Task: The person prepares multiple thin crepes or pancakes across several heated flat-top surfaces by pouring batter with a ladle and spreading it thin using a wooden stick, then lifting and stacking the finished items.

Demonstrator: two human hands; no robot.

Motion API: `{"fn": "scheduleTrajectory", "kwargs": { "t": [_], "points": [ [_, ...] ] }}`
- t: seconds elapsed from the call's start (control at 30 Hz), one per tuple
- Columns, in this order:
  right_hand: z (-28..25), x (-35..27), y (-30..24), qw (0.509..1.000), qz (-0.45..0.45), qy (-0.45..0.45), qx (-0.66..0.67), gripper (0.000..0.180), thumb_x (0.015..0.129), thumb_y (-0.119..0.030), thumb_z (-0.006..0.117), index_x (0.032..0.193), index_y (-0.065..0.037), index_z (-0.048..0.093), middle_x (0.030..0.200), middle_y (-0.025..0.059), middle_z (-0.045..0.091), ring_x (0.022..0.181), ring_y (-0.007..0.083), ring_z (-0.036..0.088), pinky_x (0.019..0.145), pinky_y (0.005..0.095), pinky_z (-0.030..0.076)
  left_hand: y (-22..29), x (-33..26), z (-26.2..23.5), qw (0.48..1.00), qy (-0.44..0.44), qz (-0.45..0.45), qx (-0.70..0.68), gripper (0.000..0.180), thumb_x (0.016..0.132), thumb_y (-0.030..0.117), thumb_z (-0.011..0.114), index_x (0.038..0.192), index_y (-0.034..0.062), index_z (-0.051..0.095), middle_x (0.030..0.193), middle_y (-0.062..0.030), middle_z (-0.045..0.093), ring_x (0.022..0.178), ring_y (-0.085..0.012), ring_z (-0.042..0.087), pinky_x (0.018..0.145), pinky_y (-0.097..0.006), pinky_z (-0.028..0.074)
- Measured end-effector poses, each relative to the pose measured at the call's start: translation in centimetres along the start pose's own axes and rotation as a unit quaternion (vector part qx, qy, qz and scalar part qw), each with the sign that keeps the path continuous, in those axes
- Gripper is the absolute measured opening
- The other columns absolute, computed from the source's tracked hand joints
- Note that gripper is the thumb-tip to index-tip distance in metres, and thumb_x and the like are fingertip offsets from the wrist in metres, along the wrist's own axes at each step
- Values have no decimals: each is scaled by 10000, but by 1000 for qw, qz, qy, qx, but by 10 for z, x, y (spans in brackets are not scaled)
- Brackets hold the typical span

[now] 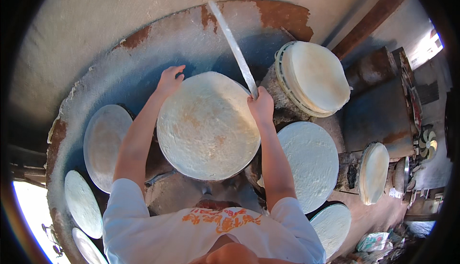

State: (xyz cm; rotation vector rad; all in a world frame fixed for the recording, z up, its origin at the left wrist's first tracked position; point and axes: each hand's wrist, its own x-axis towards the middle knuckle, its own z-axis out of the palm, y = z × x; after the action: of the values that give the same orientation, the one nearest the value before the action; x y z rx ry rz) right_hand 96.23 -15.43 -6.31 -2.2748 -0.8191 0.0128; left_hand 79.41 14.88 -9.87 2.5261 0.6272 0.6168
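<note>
Left grip (171, 79) fingers loosely spread, at the large pale disc's (208, 125) upper-left edge, contact unclear. Long flat stick (233, 48) slants up-left from right grip (262, 105), which is closed around its lower end by the disc's upper-right edge; stacked round sheets (318, 77) sit farther right.

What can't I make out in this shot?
Head view: grip end of the pale strip, covered by the right hand.
Head view: part of the round right of centre, behind the right forearm.
Head view: lowest round at left, cut off by the bottom edge.
Head view: heap at lower right, too small to sort out.
</note>
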Motion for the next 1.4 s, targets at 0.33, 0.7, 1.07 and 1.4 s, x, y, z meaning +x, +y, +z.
{"fn": "scheduleTrajectory", "kwargs": {
  "t": [0.33, 0.7, 1.07, 1.4],
  "points": [
    [-59, -74, -75, 994, -69, 83, 35, 253, 607, 58, 673, 814, 3, 539, 832, 155, 569, 840, 360, 542, 699, 424, 459, 23, -25, -65, 924, -173, -125, -318, 607, 867, 221, 631, 1398, 56, 387, 1355, -111, 464, 1265, -212, 420, 1032, -354, 348],
    [-129, -137, -74, 974, -7, 87, 209, 191, 717, -31, 703, 859, -4, 579, 792, 150, 558, 696, 299, 561, 643, 330, 451, 93, -114, -154, 947, 0, -78, -313, 77, 868, 120, 640, 902, 51, 628, 819, 32, 591, 758, -54, 532, 685, -206, 422],
    [-302, -259, 44, 904, 73, 173, 383, 303, 742, 18, 715, 698, -68, 428, 828, 40, 629, 718, 67, 532, 624, 219, 438, 342, -40, -142, 969, -182, 128, -107, 134, 923, 189, 569, 954, 59, 571, 809, 35, 509, 768, -46, 467, 696, -193, 380],
    [-620, -294, 270, 885, 158, 410, 154, 120, 786, 28, 602, 894, -25, 602, 904, 105, 679, 710, 111, 620, 570, 241, 493, 769, -30, 76, 809, -146, 435, -366, 63, 869, 115, 603, 858, 54, 590, 744, -13, 568, 698, -96, 532, 658, -244, 437]
  ]
}}
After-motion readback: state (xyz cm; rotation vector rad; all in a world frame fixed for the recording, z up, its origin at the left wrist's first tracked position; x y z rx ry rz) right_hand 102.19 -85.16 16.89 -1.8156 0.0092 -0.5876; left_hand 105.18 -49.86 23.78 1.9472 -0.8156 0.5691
